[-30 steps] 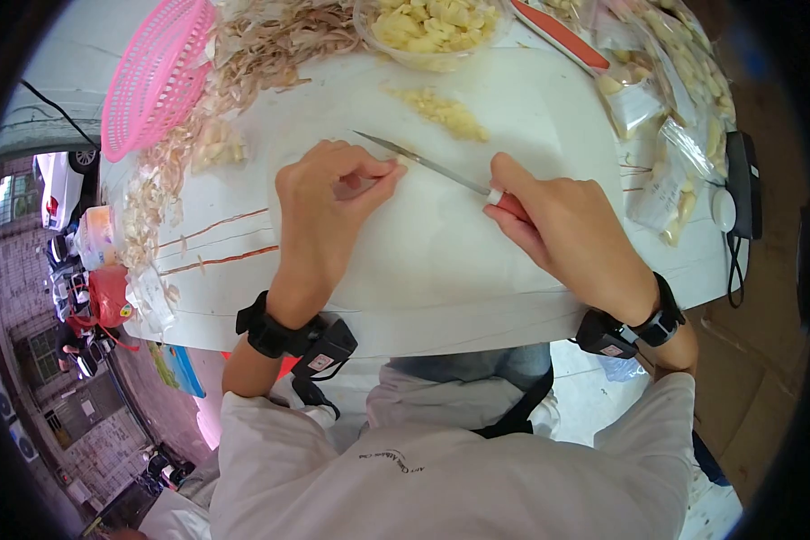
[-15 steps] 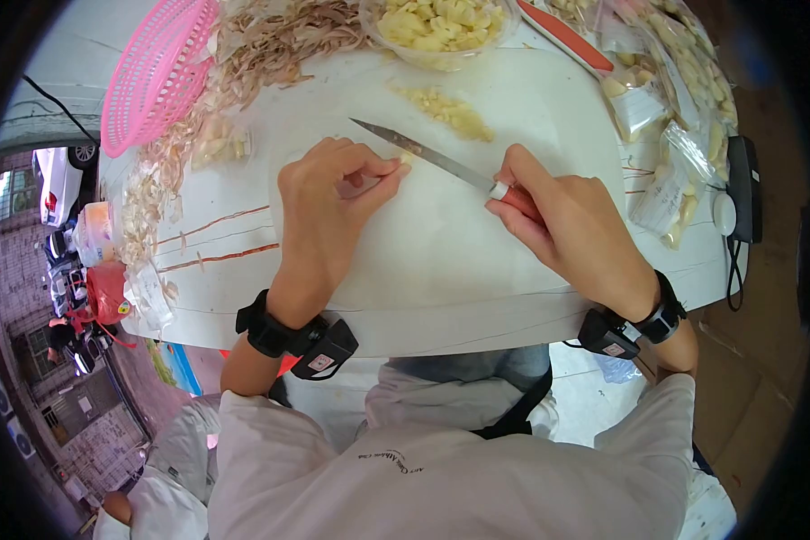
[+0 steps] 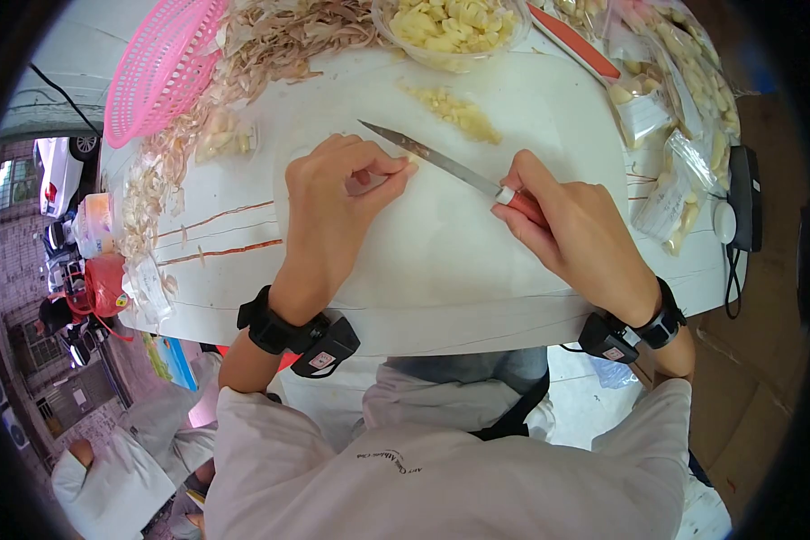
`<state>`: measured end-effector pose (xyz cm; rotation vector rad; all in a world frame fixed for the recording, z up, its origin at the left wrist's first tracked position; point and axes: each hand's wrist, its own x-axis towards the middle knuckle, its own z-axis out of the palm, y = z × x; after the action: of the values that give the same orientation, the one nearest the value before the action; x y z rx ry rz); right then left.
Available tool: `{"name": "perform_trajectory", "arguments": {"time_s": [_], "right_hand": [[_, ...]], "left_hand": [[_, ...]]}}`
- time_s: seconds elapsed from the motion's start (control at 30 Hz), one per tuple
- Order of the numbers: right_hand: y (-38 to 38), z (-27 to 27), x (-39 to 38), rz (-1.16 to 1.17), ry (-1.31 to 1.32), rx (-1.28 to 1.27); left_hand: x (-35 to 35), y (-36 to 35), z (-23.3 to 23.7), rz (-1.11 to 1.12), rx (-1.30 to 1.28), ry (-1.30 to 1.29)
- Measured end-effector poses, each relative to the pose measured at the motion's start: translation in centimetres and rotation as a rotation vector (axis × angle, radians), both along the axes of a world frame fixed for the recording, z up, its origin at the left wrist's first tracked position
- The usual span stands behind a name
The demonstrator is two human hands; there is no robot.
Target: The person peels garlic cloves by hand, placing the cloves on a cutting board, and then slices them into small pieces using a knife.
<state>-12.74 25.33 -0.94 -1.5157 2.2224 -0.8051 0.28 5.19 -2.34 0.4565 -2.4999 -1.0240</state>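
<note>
My right hand [image 3: 576, 220] is closed round the red handle of a knife [image 3: 441, 160], its blade pointing up and to the left over a white cutting board [image 3: 477, 256]. My left hand [image 3: 342, 189] is pinched at the fingertips on a small pale piece of garlic [image 3: 412, 163], close beside the blade; most of the piece is hidden by the fingers. Chopped garlic [image 3: 456, 115] lies on the board just beyond the knife. Behind it stands a clear bowl [image 3: 454, 61] full of peeled, sliced garlic.
A pink basket [image 3: 157, 76] leans at the far left by a heap of garlic skins [image 3: 288, 40]. A small clear container [image 3: 225, 135] holds cloves. At right are a red-handled tool [image 3: 576, 42], bags of garlic [image 3: 675, 193] and a black device [image 3: 744, 198]. Another person's sleeve [image 3: 108, 486] shows lower left.
The view has shifted slightly, so the table things sit a little further right. Both hands keep their grip and nearly the same pose. The other person at lower left has moved.
</note>
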Motion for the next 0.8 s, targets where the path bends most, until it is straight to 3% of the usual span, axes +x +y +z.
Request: {"name": "perform_trajectory", "arguments": {"time_s": [0.57,0.8], "right_hand": [[-0.38,-0.26,0.39,0.017,0.065,-0.045],[-0.41,0.17,0.46,0.011,0.088,0.051]], "left_hand": [[-0.17,0.42,0.47,0.043,-0.009,-0.047],[-0.09,0.14,0.05,0.03,0.025,-0.005]]}}
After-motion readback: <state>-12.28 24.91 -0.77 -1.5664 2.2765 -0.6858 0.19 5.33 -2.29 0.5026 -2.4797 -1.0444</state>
